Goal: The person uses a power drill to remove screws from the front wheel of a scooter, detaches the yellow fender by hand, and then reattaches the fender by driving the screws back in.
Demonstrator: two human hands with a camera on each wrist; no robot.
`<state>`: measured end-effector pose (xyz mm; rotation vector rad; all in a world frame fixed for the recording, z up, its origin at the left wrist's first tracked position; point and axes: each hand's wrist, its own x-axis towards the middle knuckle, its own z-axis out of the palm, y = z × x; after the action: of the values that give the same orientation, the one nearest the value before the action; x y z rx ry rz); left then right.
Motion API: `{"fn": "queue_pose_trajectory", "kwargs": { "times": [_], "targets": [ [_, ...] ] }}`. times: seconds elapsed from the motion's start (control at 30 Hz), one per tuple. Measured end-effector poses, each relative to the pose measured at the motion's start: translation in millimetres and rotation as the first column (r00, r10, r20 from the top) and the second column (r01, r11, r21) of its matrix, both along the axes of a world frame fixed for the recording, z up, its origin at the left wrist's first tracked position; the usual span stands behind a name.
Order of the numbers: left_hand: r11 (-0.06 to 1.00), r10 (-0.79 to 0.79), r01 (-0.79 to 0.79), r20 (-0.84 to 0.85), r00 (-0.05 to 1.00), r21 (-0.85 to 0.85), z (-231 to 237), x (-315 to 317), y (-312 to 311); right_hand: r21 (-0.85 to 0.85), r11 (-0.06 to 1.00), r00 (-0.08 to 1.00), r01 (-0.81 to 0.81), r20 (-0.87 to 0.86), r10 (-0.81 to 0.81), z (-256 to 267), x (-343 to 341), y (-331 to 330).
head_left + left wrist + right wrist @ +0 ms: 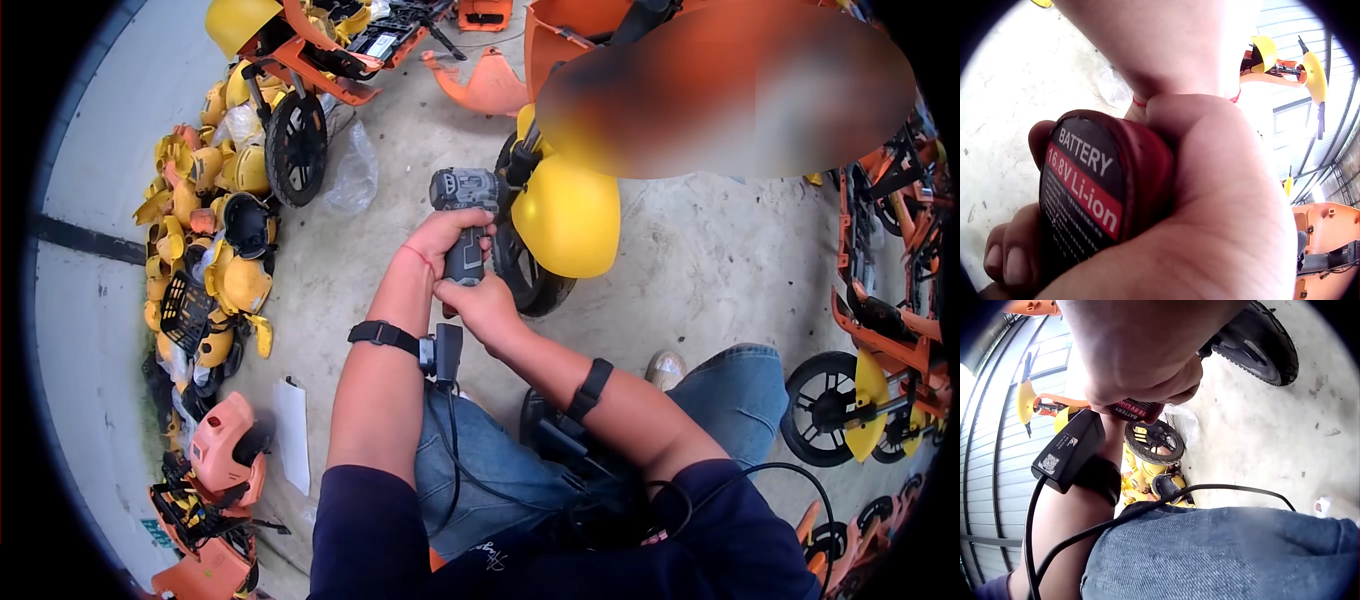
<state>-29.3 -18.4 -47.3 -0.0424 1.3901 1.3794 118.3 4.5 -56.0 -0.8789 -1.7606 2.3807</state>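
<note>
A grey and black cordless drill [465,187] is held in front of the person, above the floor. My left hand [443,238] grips its handle just under the body, a red string round the wrist. Lower down, my right hand [487,306] curls round the drill's base, where the battery [1088,181] sits. That battery is red and black, and its label reads 16.8V Li-ion. In the right wrist view it shows below the right hand [1141,369]. Just beyond the drill stands a wheel [540,290] under a yellow fender [568,215].
Yellow helmet-like shells and parts [235,285] are heaped along the left wall. A vehicle with a black wheel [296,150] stands upper left, near a clear plastic bag [354,175]. Orange frames with wheels [822,408] line the right. A black cable [1210,487] hangs across the legs.
</note>
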Motion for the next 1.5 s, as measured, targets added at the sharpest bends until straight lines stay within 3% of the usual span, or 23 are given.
{"fn": "queue_pose_trajectory", "kwargs": {
  "times": [0.8, 1.5],
  "targets": [
    [1.0, -0.018, 0.017, -0.078, 0.997, -0.018, 4.2, 1.5, -0.2, -0.025, 1.0, 0.999, 0.012, -0.04, -0.013, -15.8, -5.4, -5.2],
    [0.999, -0.044, 0.044, -0.108, 0.993, -0.003, -3.0, -2.3, -3.8, -0.038, 0.988, 0.989, -0.149, -0.003, 0.149, -17.3, -4.0, 3.6]
  ]
}}
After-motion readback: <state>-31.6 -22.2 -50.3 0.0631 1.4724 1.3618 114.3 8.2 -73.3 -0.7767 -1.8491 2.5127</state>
